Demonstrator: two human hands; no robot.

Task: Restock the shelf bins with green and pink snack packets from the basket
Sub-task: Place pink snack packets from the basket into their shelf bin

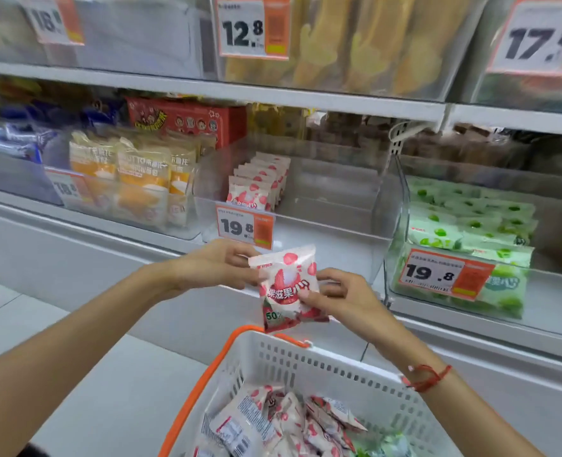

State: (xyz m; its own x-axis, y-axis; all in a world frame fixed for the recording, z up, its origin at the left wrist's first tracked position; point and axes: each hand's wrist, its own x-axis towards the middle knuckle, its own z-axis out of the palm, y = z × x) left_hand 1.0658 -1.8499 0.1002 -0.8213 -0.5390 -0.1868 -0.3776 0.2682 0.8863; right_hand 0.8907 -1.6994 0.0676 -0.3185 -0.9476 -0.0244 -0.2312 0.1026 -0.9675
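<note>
Both hands pinch one pink packet (287, 288) above the basket (332, 367) — left hand (218, 263) at its top corner, right hand (334, 296) at its side, likely squaring it upright for the half-filled pink bin (306, 222).

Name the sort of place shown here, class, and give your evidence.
Most likely a snack aisle in a shop: price tags clipped to clear shelf bins, rows of pink packets, and a shopping basket below.
</note>
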